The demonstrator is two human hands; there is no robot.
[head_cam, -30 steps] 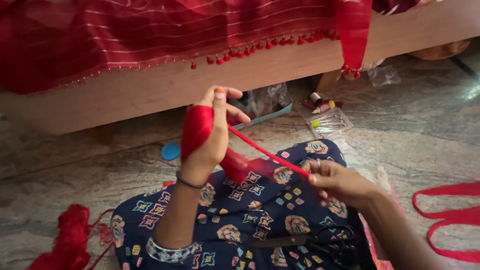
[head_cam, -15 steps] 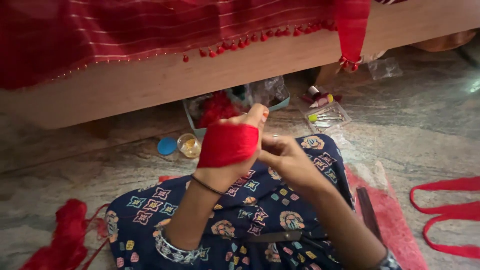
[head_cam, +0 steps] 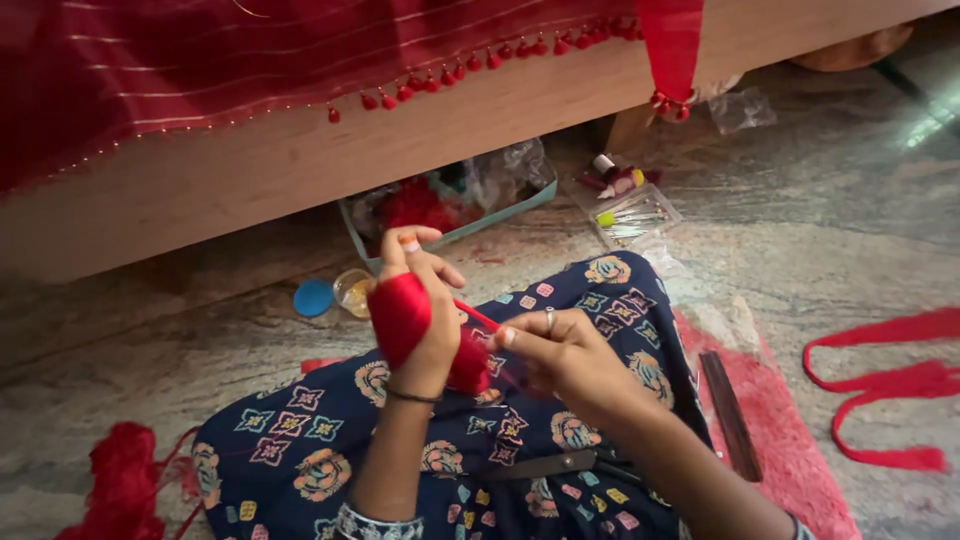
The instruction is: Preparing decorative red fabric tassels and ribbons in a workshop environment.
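Navy floral garment [head_cam: 290,440], thin bangle [head_cam: 410,396], finger ring [head_cam: 549,320].

The right hand [head_cam: 565,365] has drawn back slightly from the thread-wrapped left hand [head_cam: 415,320].

The red thread [head_cam: 405,315] wound around the left hand [head_cam: 420,310] hides its palm and most fingers. The right hand [head_cam: 560,355] covers the thread's loose end. Scissors [head_cam: 560,465] lie half hidden under the right forearm. The box [head_cam: 450,200] contents beneath the bed are too dim to tell. The red cloth [head_cam: 200,70] runs off the top edge.
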